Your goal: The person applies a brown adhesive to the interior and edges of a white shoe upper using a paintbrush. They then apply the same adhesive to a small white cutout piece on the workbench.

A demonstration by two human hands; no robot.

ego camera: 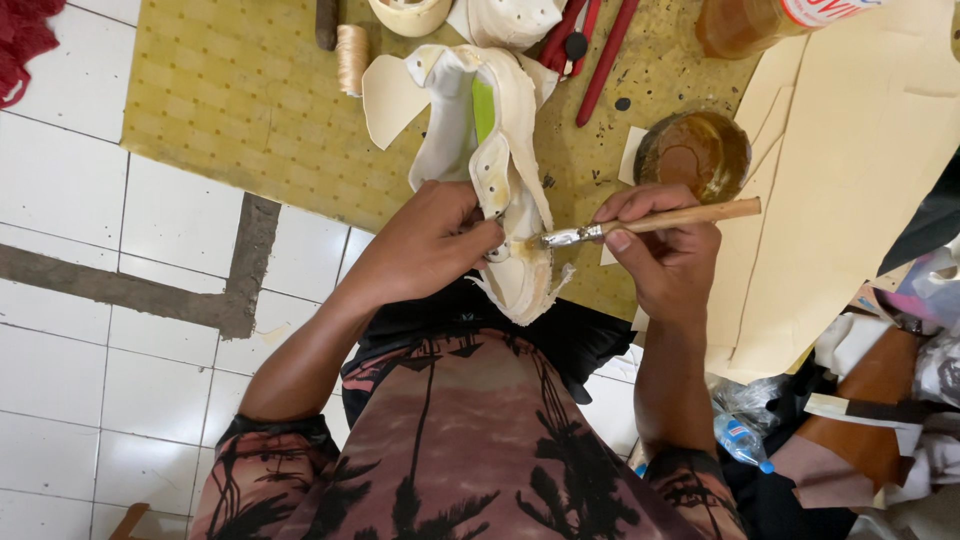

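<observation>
The cream shoe upper (pixel 500 170) lies at centre frame, over the lower edge of the yellow mat (pixel 250 100) and reaching toward my lap. Its material is off-white, with punched eyelet holes along one flap, a green lining strip inside, and frayed, turned-out edges. A yellowish wet patch shows on its lower part, beside the brush tip.

My left hand (pixel 425 245) grips the upper from the left of the frame; the fingers (pixel 478 235) are curled and pressed onto its edge, thumb side against the material.

My right hand (pixel 665 250) holds a wooden-handled brush (pixel 650 222) lying nearly level. The fingers are closed around the handle in a pinch, just behind the metal ferrule. The bristles touch the upper.

An open tin of amber glue (pixel 695 152) stands just above my right hand. Red-handled pliers (pixel 585 45) lie at upper centre, and a thread spool (pixel 351 55) sits left of the upper.
</observation>
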